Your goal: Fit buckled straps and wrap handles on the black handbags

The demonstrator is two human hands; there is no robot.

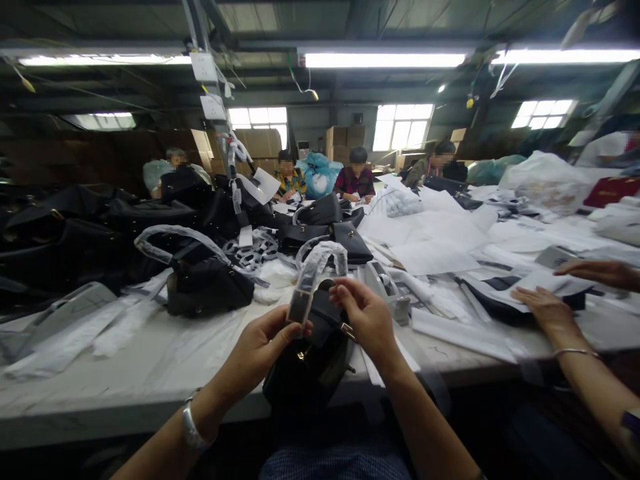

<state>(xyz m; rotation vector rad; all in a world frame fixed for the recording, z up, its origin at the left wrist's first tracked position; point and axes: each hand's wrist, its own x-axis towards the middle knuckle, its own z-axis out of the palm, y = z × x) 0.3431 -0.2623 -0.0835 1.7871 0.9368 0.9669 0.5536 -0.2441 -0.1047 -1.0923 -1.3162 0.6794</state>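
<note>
Pinching the wrapped handle [320,257] of the black handbag [305,373] with left fingers [293,331] and right fingers [346,295], I seemed mid-wrapping; next called for steadiness.

Handbag workshop: long table [125,373] (piled black bags [210,287]), seated workers [356,175], stacked cartons [345,137].

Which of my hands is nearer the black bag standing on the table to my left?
Left. Your left hand sits just right of that standing bag; your right hand is farther right, across the held bag.
</note>
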